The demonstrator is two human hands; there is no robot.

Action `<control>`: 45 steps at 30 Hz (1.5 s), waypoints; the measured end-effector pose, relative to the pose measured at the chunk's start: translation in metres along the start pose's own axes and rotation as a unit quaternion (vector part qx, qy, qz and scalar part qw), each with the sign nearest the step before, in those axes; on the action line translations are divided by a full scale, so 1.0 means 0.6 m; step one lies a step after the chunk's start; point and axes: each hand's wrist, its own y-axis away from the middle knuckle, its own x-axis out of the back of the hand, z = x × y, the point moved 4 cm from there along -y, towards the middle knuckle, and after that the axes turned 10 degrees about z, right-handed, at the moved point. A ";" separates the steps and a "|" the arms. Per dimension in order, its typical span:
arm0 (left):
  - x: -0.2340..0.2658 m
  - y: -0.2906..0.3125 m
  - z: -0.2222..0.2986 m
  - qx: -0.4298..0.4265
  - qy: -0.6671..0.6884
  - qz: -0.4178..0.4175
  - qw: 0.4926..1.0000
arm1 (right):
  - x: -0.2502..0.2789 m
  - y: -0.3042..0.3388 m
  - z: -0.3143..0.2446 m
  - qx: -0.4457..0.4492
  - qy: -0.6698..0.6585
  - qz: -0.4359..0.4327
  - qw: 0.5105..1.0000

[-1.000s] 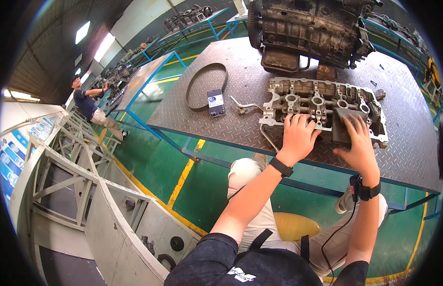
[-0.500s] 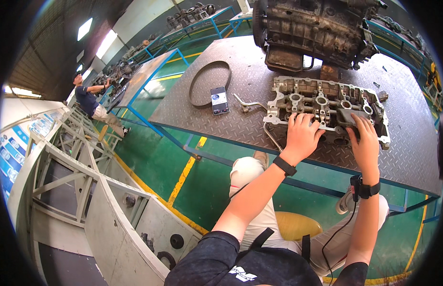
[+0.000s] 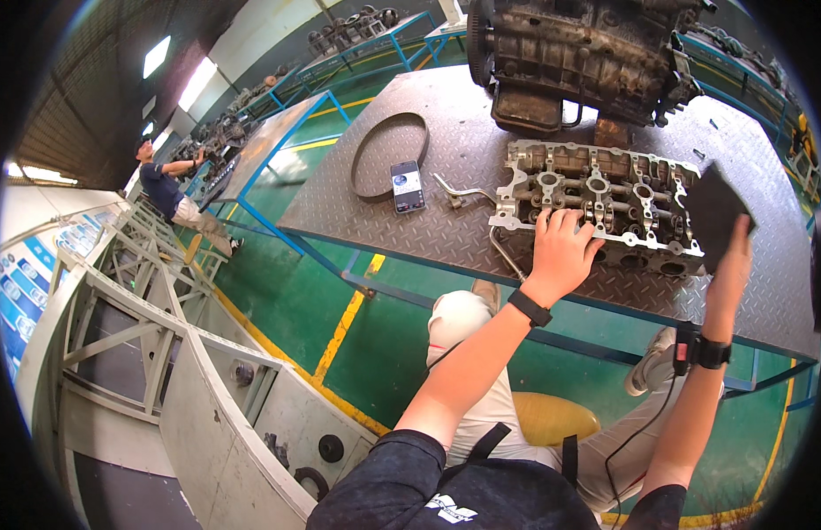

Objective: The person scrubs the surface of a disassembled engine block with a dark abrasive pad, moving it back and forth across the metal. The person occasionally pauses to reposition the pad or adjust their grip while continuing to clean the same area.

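Note:
An aluminium cylinder head (image 3: 618, 201) lies on the metal-topped workbench (image 3: 463, 97), its round bores and shafts facing up. My left hand (image 3: 562, 252) grips its near edge, fingers bent over the top and thumb along the front. Beyond its right end, my right hand (image 3: 733, 256) holds up a thin, dark grey sheet (image 3: 719, 212), stiff and flat like sandpaper. The sheet stands tilted and covers part of the head's right end. Most of the right fingers are hidden or seen edge-on.
Behind the cylinder head stands a large dirty engine block (image 3: 587, 62). To the left are a ribbed belt loop (image 3: 355, 159), a phone (image 3: 408, 187) and a bent metal wrench (image 3: 463, 193). A person (image 3: 167, 177) works at another bench, far left.
My right hand has lifted the dark sheet off the cylinder head and moved right, and the sheet now shows its full face. My left hand has stayed in place.

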 end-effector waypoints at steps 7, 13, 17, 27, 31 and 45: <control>-0.002 0.002 -0.001 -0.005 -0.011 0.003 1.000 | 0.090 -0.009 -0.060 0.253 0.044 0.166 0.952; 0.004 -0.002 0.004 -0.010 -0.022 0.008 1.000 | -0.033 0.121 -0.028 0.433 0.354 -0.325 0.763; 0.008 -0.006 0.005 -0.014 -0.026 0.009 1.000 | -0.058 0.160 0.004 0.406 0.515 -0.334 0.677; 0.009 -0.011 0.006 -0.042 -0.063 -0.004 0.997 | -0.068 0.122 0.013 0.358 0.330 -0.251 0.837; 0.010 -0.010 0.005 -0.031 -0.051 -0.014 0.998 | -0.041 0.084 -0.015 0.055 0.128 -0.083 0.987; 0.012 -0.011 0.006 -0.049 -0.077 -0.015 0.996 | -0.080 0.192 0.017 0.424 0.462 -0.374 0.684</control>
